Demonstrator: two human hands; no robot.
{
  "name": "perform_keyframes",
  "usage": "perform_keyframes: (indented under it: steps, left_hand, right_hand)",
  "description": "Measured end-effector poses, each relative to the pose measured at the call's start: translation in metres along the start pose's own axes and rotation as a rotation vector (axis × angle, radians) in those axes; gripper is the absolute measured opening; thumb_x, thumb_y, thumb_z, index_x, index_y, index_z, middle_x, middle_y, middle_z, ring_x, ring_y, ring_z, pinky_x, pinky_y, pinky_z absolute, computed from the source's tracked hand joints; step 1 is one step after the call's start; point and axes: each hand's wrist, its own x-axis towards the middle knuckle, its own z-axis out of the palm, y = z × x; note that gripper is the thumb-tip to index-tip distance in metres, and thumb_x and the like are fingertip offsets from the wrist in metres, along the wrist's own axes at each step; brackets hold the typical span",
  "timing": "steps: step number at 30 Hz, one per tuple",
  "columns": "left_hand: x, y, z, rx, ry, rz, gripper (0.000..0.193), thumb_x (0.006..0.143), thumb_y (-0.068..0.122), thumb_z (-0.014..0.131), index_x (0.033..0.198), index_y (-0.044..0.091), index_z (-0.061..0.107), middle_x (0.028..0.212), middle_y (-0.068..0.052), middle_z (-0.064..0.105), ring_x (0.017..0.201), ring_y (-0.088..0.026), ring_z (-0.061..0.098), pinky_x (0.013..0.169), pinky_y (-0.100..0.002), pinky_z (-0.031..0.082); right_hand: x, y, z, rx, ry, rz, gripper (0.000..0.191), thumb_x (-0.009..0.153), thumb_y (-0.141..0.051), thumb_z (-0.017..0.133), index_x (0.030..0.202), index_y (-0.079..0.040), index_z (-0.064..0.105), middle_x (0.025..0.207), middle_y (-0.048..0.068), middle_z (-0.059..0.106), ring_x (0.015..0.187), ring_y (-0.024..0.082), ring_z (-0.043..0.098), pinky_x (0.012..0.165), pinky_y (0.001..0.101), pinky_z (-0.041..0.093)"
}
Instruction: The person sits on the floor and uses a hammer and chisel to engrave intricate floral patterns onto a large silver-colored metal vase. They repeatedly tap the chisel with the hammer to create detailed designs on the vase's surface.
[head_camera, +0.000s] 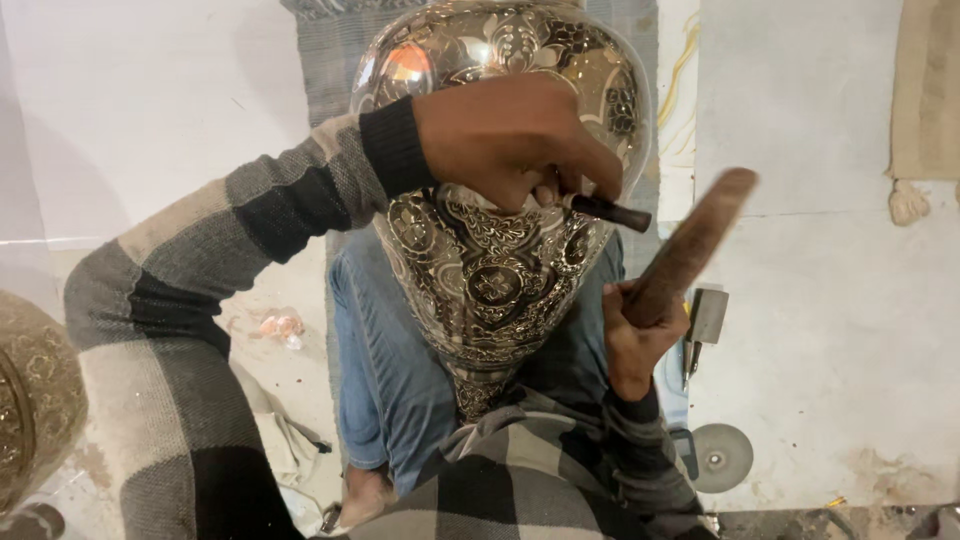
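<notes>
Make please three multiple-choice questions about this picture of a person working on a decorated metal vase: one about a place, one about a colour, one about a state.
1. Where does the engraved metal vase rest?
A. on a shelf
B. on the person's lap
C. in a box

2. What colour are the person's trousers?
A. blue
B. red
C. white

3. How does the left hand stand?
A. open and flat on the floor
B. closed on a small dark chisel set against the vase
C. empty in the air

Answers:
1 B, the vase lies between the legs, over the blue trousers.
2 A, the cloth beside the vase is blue denim.
3 B, the fingers pinch the chisel at the vase's surface, while the right hand grips a wooden mallet stick, blurred.
</notes>
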Motion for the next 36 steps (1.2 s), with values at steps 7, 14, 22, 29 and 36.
perform_keyframes:
  steps: [7,14,22,29,36]
  left_hand:
    - [0.0,-0.004,0.01,0.076,-0.003,-0.057,0.052,0.077,-0.009,0.072,0.126,0.004,0.07,0.082,-0.011,0.077,0.063,-0.021,0.074,0.046,-0.035,0.053]
    - [-0.002,-0.006,0.019,0.112,0.002,-0.062,0.047,0.079,-0.008,0.071,0.123,0.007,0.071,0.08,-0.01,0.075,0.062,-0.02,0.072,0.046,-0.034,0.054]
    - [0.006,0.004,0.009,0.122,-0.009,-0.068,0.047,0.074,-0.003,0.071,0.119,0.008,0.071,0.07,-0.007,0.069,0.053,-0.022,0.063,0.044,-0.039,0.046]
    - [0.011,0.002,0.007,0.114,-0.042,-0.059,0.045,0.074,-0.004,0.07,0.117,0.009,0.071,0.067,-0.007,0.067,0.053,-0.023,0.063,0.047,-0.04,0.047]
    - [0.009,-0.003,0.008,0.099,0.003,-0.015,0.047,0.072,-0.004,0.069,0.117,0.009,0.072,0.07,-0.007,0.069,0.059,-0.024,0.066,0.05,-0.04,0.048]
  right_hand:
    - [0.007,-0.007,-0.006,-0.148,-0.093,-0.042,0.022,0.081,0.006,0.084,0.095,0.005,0.067,0.084,0.008,0.068,0.074,0.011,0.06,0.069,0.0271,0.05]
    - [0.024,-0.035,-0.013,0.475,-0.026,-0.024,0.025,0.088,0.008,0.078,0.099,-0.006,0.06,0.086,0.007,0.068,0.07,0.015,0.066,0.067,0.0314,0.056]
    - [0.04,-0.043,-0.011,0.435,-0.066,-0.071,0.032,0.093,0.011,0.075,0.104,-0.008,0.052,0.089,0.007,0.064,0.076,0.015,0.061,0.077,0.0326,0.055]
    - [0.037,-0.041,-0.003,0.268,-0.026,-0.097,0.025,0.087,0.009,0.072,0.097,-0.006,0.055,0.081,0.006,0.063,0.068,0.011,0.057,0.067,0.0277,0.049]
    - [0.034,-0.023,-0.003,0.052,-0.108,-0.197,0.023,0.089,0.012,0.072,0.098,-0.003,0.056,0.082,0.007,0.062,0.069,0.013,0.054,0.067,0.0275,0.046]
